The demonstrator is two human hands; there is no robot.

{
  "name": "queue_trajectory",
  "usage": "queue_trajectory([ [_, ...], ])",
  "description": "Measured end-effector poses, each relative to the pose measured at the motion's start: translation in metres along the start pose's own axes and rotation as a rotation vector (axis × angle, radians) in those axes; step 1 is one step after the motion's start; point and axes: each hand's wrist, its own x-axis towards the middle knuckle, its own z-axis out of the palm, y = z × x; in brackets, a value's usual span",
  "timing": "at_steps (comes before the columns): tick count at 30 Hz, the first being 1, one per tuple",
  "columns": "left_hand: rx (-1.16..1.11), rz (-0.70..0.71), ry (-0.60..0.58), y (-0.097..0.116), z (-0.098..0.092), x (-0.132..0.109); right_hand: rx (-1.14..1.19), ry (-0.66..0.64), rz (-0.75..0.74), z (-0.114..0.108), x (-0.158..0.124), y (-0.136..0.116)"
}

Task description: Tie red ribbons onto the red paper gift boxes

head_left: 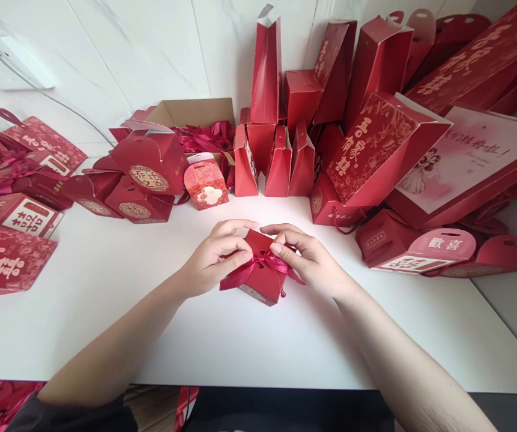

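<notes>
A small red gift box (265, 282) stands on the white table in front of me, with a crimson ribbon (240, 273) tied in a bow across its top. From the left, my left hand (219, 255) pinches the bow's left side between thumb and fingers near the knot. On the other side, my right hand (305, 255) pinches the right loop with thumb and index finger. Both ribbon tails hang over the box's sides. A short red tassel cord shows at its lower right. My fingers cover part of the box's top.
Red gift boxes (134, 180) and an open carton (195, 111) of ribbon stand at the back. Taller boxes (375, 150) are stacked at the right, others (6, 258) lie at the left. A cable (46, 93) runs down the tiled wall. The table's front edge (249, 386) is near me.
</notes>
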Motion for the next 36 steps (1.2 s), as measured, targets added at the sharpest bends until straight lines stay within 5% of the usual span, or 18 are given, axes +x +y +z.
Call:
queue_trajectory([
  [5, -0.102, -0.001, -0.075, 0.001, 0.002, 0.0, 0.052, -0.046, 0.007, -0.002, 0.001, 0.001],
  [21, 0.118, 0.06, -0.02, 0.007, 0.001, 0.001, 0.02, -0.123, -0.115, -0.008, 0.003, 0.006],
  [36, 0.088, -0.004, -0.01, 0.003, 0.006, 0.0, 0.223, -0.112, -0.049, -0.006, 0.004, 0.015],
])
